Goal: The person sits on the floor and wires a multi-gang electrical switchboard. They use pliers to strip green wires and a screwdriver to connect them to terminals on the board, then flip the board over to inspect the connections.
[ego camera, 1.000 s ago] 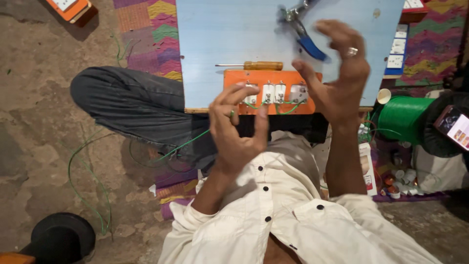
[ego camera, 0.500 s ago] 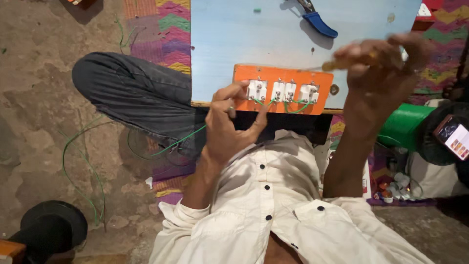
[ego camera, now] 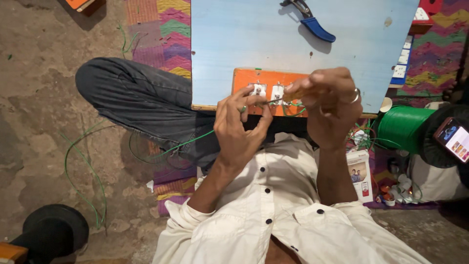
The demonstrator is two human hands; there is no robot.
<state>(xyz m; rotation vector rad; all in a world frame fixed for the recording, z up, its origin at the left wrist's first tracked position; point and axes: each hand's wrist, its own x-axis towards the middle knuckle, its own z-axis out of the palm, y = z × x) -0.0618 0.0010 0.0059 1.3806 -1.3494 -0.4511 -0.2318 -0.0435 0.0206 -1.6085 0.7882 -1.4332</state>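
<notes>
Screwdriver at an orange switch board on the blue surface [ego camera: 234, 44].
The orange board [ego camera: 244, 78] overhangs the near edge and could tip or slide; the tip might slip off a screw. Right hand [ego camera: 327, 105] closes around the screwdriver [ego camera: 286, 97]; left hand [ego camera: 239, 129] fingers [ego camera: 242, 100] pinch a green wire [ego camera: 190, 142] against the board.

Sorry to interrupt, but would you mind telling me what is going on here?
A person sitting cross-legged works on an orange switch plate at the near edge of a light blue board. The right hand holds a screwdriver with its tip at the white switches, while the left hand steadies a green wire there. Blue-handled pliers lie on the board.
</notes>
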